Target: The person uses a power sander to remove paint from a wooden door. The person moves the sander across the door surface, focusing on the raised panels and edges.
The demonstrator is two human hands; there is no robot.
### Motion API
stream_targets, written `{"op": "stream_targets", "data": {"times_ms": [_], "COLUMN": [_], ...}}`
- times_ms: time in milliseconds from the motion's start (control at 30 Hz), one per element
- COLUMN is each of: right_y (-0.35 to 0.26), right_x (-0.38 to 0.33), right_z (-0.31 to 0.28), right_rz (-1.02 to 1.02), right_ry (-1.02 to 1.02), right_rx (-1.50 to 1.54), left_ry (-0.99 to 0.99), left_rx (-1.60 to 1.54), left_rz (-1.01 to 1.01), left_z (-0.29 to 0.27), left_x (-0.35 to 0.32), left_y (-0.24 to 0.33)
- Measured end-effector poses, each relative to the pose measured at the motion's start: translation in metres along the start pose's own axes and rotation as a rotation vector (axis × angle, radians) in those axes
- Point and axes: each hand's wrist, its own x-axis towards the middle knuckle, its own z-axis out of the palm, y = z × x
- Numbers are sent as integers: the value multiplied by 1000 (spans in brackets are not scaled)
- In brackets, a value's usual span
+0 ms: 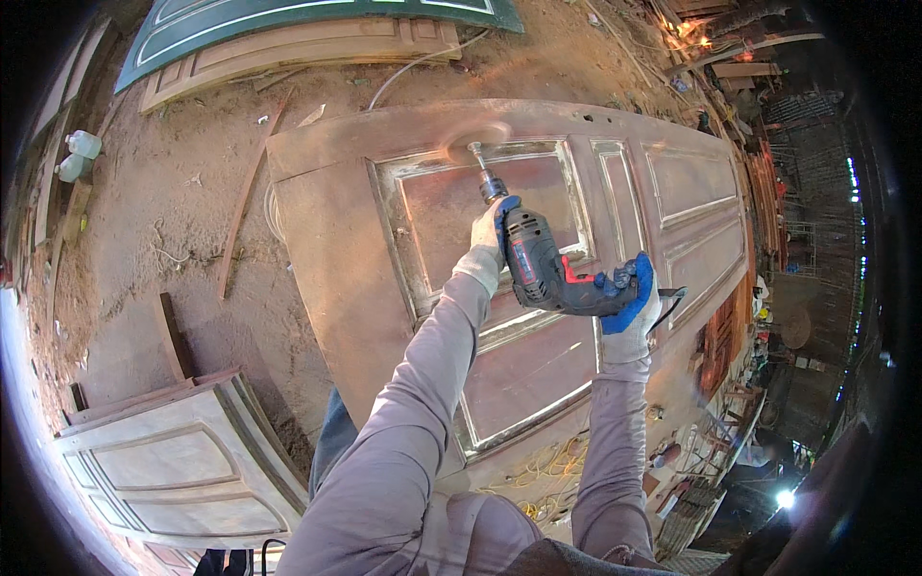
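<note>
A dark electric drill (534, 261) with a red trigger lies across both my hands, above a paneled wooden door (327, 230). My left hand (489, 236), in a white and blue glove, wraps round its front just behind the chuck (492, 185). Round the rear handle my right hand (634, 300), gloved the same way, is closed. From the chuck a metal shaft runs to a round disc (478, 134), blurred, at the far frame of the door. Pale, scraped edges border the recessed panels (499, 206).
Pale paneled doors (178, 466) are stacked at the lower left. A green door (317, 21) and a bare wooden door (298, 62) lie at the far side. Plastic jugs (82, 144) stand far left. Yellow cord (547, 470) tangles near me; timber (759, 206) lines the right.
</note>
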Motion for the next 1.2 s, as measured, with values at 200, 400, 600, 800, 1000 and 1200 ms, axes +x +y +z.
{"op": "stream_targets", "data": {"times_ms": [200, 400, 600, 800, 1000, 1200], "right_y": [1, -2, 6, 13, 11, 24], "right_x": [5, 8, -9, -18, -23, -39], "right_z": [-7, -7, 6, 12, 16, 28], "right_rz": [-5, -3, -10, -9, 36, 48], "right_ry": [62, 49, 60, 21, 21, 33], "right_rx": [39, 47, 44, 57, 20, 26], "left_ry": [-18, -76, -99, -43, 11, -16], "left_rx": [142, 155, 297, 231, 120, 325], "left_rz": [-14, 39, 153, 81, 36, 250], "left_z": [15, 18, -6, -13, -8, -34], "left_x": [6, 9, 4, -6, -20, -37], "left_y": [-5, -8, 3, 14, 23, 43]}}
